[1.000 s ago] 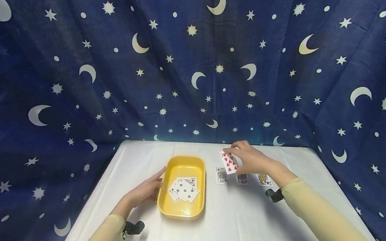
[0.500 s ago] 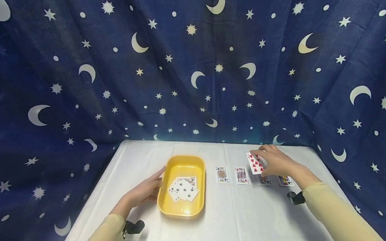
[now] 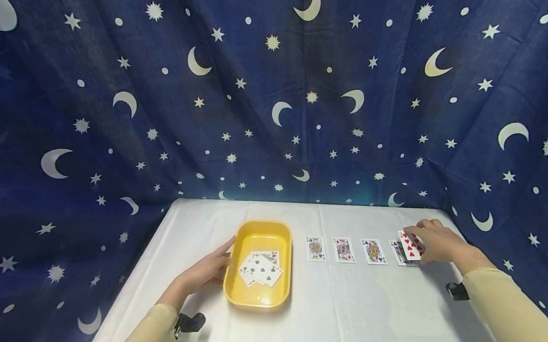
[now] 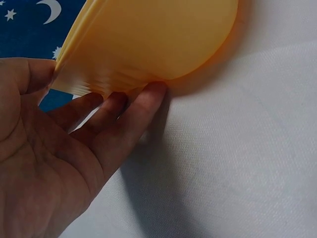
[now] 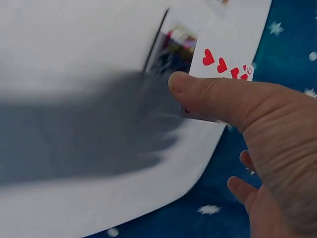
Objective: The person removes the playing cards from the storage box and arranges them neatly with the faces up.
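Note:
My right hand (image 3: 438, 241), at the right of the row, pinches a red heart playing card (image 3: 409, 244) along its right edge. In the right wrist view the thumb lies across this heart card (image 5: 218, 62). Below it is a face card (image 3: 399, 255), partly covered from the head camera. My left hand (image 3: 209, 271) touches the left side of a yellow plastic tray (image 3: 287, 292). In the left wrist view its fingers (image 4: 133, 114) rest against the tray's outer wall (image 4: 163, 39). Several playing cards (image 3: 262, 270) lie overlapped in the tray.
Further face cards lie face up in a row: a left one (image 3: 315, 249), a middle one (image 3: 343, 250) and another (image 3: 373, 251). A white cloth (image 3: 360, 313) covers the table. A dark blue curtain (image 3: 251, 114) with moons and stars hangs behind it.
My right hand has moved right along the row with the heart card, from above the left cards to above the rightmost visible face card. The left hand and tray have stayed put.

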The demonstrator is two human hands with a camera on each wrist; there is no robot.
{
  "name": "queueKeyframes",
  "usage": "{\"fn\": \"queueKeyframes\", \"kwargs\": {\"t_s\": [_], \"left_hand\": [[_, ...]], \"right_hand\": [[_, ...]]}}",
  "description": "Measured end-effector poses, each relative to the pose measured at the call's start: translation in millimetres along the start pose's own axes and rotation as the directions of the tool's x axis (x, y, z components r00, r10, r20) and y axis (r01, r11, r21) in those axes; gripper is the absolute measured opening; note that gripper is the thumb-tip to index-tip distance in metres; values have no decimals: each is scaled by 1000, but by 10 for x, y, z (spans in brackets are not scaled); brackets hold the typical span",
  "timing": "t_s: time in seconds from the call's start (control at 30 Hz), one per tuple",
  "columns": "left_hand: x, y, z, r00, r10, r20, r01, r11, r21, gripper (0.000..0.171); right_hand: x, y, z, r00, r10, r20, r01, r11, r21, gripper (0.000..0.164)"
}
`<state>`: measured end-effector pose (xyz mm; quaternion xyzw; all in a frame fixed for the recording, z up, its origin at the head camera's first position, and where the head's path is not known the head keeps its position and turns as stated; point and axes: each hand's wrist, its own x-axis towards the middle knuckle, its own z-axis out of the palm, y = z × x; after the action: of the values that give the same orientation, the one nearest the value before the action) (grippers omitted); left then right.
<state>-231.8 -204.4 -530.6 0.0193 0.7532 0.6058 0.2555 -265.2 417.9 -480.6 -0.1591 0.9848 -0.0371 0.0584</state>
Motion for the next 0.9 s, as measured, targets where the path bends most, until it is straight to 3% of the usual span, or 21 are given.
{"fn": "queueKeyframes", "kwargs": {"t_s": [0.23,0.37,0.9], "left_hand": [[-14,1,16,1000,1,8,-1,1000,-9,68],[-19,12,8,1000,6,16,-5,1000,-14,69],[-6,15,-4,1000,-3,11,3,1000,-13,68]], "right_hand": [[-64,344,201,988,119,98,-119,993,-14,86],[-81,466,247,983,143,116,-142,990,-14,85],[-22,563,336,977,154,150,-153,988,-20,82]]}}
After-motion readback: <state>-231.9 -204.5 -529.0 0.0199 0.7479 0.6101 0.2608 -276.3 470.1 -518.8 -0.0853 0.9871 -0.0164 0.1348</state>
